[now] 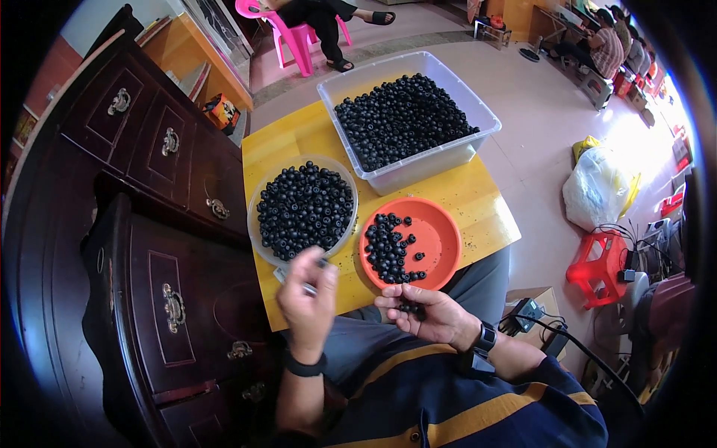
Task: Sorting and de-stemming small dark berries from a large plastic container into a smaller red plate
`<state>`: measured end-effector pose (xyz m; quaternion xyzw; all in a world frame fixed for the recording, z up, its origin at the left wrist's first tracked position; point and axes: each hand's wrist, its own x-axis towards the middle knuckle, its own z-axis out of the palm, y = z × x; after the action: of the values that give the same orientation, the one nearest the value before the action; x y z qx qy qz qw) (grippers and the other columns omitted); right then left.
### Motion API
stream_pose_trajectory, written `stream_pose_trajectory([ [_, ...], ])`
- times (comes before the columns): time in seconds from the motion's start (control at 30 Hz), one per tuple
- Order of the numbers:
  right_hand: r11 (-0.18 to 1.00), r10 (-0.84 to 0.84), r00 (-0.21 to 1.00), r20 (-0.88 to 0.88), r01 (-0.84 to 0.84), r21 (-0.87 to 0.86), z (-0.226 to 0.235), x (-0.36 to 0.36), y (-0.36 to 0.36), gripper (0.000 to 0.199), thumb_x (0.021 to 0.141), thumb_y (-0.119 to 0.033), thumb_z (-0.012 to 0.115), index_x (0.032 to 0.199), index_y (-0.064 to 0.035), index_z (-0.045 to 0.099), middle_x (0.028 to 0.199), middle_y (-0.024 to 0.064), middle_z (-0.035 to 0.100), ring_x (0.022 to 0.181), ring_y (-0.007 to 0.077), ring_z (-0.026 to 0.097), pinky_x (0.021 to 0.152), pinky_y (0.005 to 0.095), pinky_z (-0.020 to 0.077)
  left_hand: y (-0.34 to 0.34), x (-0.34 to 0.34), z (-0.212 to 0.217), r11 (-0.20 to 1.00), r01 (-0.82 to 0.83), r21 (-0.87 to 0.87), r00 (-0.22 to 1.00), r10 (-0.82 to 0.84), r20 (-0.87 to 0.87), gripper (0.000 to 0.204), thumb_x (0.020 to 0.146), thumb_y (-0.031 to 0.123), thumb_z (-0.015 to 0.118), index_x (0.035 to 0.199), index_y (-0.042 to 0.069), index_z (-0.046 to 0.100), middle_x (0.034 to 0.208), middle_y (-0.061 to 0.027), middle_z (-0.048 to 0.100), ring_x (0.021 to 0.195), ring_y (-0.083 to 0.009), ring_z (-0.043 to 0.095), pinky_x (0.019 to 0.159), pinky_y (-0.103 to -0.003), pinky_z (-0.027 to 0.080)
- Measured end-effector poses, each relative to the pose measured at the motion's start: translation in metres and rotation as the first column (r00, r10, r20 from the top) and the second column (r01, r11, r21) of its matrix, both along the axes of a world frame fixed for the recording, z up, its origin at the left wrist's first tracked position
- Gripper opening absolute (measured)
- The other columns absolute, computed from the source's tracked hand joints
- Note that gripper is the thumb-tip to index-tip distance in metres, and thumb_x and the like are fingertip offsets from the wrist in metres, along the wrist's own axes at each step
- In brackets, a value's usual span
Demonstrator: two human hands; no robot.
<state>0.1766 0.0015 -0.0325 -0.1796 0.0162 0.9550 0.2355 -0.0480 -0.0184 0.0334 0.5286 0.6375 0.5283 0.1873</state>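
My left hand [306, 302] is raised near the front edge of the round clear tub [354, 216]. Its fingers are pinched on a small black round piece [323, 263], and a slim silvery tool, partly hidden, shows at the palm. My right hand [429, 312], palm up and fingers curled, holds several small black round pieces [412, 308] just below the orange bowl [447, 246]. Similar black pieces [388, 250], some with a visible hole, lie in the left half of that bowl. The clear tub is heaped with more of them [306, 205].
A large clear bin [418, 166] of the same black pieces stands at the back of the yellow table [280, 142]. A dark wooden cabinet [179, 246] borders the left. On the right are a red stool [597, 272] and a white bag [595, 187]. People sit farther off.
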Motion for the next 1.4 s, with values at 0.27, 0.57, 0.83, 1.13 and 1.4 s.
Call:
stream_pose_trajectory([
  [0.27, 0.998, -0.053, 0.997, -0.054, 0.055, 0.038, 0.012, -0.004, 0.002, 0.048, 0.108, -0.035, 0.044, 0.140, 0.0006, 0.050, 0.143, 0.0192, 0.054, 0.128, 0.0292, 0.056, 0.109, 0.0420, 0.0465, -0.015, 0.008, -0.001, 0.957, 0.224, -0.186, 0.967, -0.242, -0.079, 0.026, 0.085, 0.003, 0.075, 0.110, 0.003, 0.069, 0.071, 0.0043, 0.055, 0.064, -0.0048, 0.050, 0.059, -0.023, 0.043],
  [0.57, 0.998, -0.051, 0.994, -0.094, 0.055, 0.044, 0.001, -0.003, 0.000, 0.049, 0.109, -0.034, 0.038, 0.139, 0.0023, 0.052, 0.128, 0.0152, 0.062, 0.119, 0.0265, 0.061, 0.107, 0.0408, 0.0469, -0.022, 0.054, -0.015, 0.891, 0.366, -0.269, 0.858, -0.435, -0.272, 0.022, 0.076, 0.008, 0.078, 0.094, 0.005, 0.067, 0.073, -0.0058, 0.063, 0.063, -0.0231, 0.064, 0.057, -0.035, 0.050],
  [0.83, 0.996, -0.048, 0.996, -0.078, 0.054, 0.070, -0.001, -0.002, 0.000, 0.043, 0.110, -0.027, 0.037, 0.137, 0.0022, 0.053, 0.127, 0.0136, 0.063, 0.118, 0.0249, 0.062, 0.106, 0.0396, 0.0485, -0.022, 0.058, -0.028, 0.909, 0.365, -0.198, 0.856, -0.412, -0.313, 0.017, 0.076, 0.006, 0.075, 0.091, 0.005, 0.067, 0.070, -0.0052, 0.062, 0.060, -0.0203, 0.062, 0.056, -0.034, 0.049],
  [1.13, 0.986, 0.070, 0.982, -0.177, -0.041, 0.165, -0.007, 0.006, 0.005, 0.026, 0.104, -0.021, 0.056, 0.123, -0.0047, 0.062, 0.117, 0.0069, 0.067, 0.102, 0.0129, 0.068, 0.086, 0.0249, 0.0584, -0.021, 0.044, -0.018, 0.853, 0.491, -0.178, 0.854, -0.431, 0.290, 0.012, 0.086, 0.002, 0.070, 0.098, -0.001, 0.068, 0.070, 0.0068, 0.056, 0.062, -0.0004, 0.048, 0.057, -0.020, 0.041],
  [1.4, 0.994, 0.061, 0.997, -0.036, -0.058, 0.093, -0.002, 0.006, 0.003, 0.020, 0.103, -0.020, 0.059, 0.118, -0.0066, 0.062, 0.108, 0.0044, 0.067, 0.096, 0.0137, 0.068, 0.083, 0.0258, 0.0595, -0.020, 0.049, -0.014, 0.862, 0.486, -0.146, 0.843, -0.419, 0.337, 0.016, 0.089, 0.002, 0.068, 0.104, 0.000, 0.065, 0.072, 0.0054, 0.059, 0.061, -0.0017, 0.050, 0.057, -0.019, 0.042],
])
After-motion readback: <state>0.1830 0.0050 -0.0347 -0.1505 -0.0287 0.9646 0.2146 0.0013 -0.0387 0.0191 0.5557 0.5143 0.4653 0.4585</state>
